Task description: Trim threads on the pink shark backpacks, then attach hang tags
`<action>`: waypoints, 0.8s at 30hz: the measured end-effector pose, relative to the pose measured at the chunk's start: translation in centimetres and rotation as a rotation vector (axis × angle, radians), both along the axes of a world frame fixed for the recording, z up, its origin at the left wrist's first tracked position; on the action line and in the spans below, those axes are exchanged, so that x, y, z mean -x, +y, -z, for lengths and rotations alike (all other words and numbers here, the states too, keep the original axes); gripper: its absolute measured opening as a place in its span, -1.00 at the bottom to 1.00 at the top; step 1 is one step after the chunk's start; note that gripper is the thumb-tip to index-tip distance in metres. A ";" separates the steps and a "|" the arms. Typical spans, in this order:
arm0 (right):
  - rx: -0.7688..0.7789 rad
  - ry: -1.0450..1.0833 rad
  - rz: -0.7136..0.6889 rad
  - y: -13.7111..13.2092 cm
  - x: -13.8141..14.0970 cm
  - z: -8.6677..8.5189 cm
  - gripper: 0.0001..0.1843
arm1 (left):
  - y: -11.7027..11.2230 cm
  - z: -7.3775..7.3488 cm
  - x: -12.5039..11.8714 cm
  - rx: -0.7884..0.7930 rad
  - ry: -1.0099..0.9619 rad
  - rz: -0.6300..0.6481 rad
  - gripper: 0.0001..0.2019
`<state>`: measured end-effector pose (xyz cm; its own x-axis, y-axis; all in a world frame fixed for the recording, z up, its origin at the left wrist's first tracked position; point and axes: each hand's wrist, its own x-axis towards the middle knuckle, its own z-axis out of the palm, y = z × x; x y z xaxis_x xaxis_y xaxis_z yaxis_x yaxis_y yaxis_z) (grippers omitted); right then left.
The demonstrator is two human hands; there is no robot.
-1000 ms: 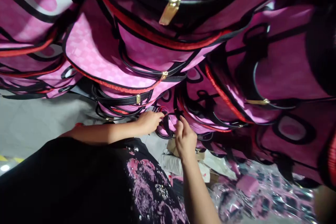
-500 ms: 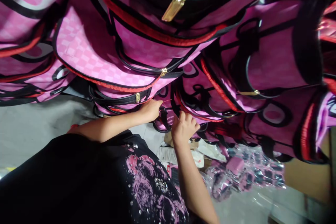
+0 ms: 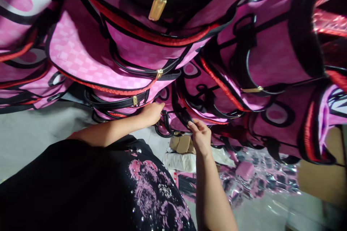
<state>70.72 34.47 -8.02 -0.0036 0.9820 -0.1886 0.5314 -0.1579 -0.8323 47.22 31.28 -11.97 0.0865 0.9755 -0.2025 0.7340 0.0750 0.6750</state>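
Observation:
Pink checkered bags with black piping and red zips hang close in front of me. My left hand (image 3: 153, 113) is closed at the fingertips beside a lower bag (image 3: 176, 120). From those fingers a thin thread, barely visible, leads toward the bag. To its right, my right hand (image 3: 202, 133) pinches a black strap (image 3: 183, 112) of this bag between thumb and fingers. A black handle loop (image 3: 166, 122) hangs between my two hands. Just above my left hand sits a black bag handle with a gold clasp (image 3: 135, 100).
A big bag with a gold zip pull (image 3: 158, 4) overhangs from above. More pink bags (image 3: 273, 115) crowd the right side. Below them are plastic-wrapped pink items (image 3: 252, 178), a small cardboard box (image 3: 180, 144) and a larger carton (image 3: 320, 180). Grey floor (image 3: 24, 126) shows at left.
My right hand has moved slightly right and turned, and its thumb and fingers now pinch the black strap. My left hand stays by the same bag. The view has shifted a little.

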 end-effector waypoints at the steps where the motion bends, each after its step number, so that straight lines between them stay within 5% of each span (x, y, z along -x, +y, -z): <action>1: -0.002 0.035 0.013 0.0 0.1 -0.3 -0.64 | 0.0 -0.1 0.0 0.000 0.001 0.001 -0.44; 9: 0.002 0.150 0.042 0.2 0.0 -1.3 -0.65 | 1.2 -0.9 -1.1 -0.080 0.144 0.005 -0.46; 15: 0.018 0.154 0.022 0.1 -0.5 -1.3 -0.67 | 3.1 0.4 -1.9 -0.164 0.098 -0.005 -0.48; 20: -0.007 0.111 -0.024 0.1 -0.6 -1.2 -0.67 | 3.0 0.8 -2.3 -0.129 0.106 -0.188 -0.50; 24: -0.015 0.104 -0.045 0.1 -0.5 -1.2 -0.68 | 3.3 0.8 -2.6 -0.155 0.126 -0.140 -0.50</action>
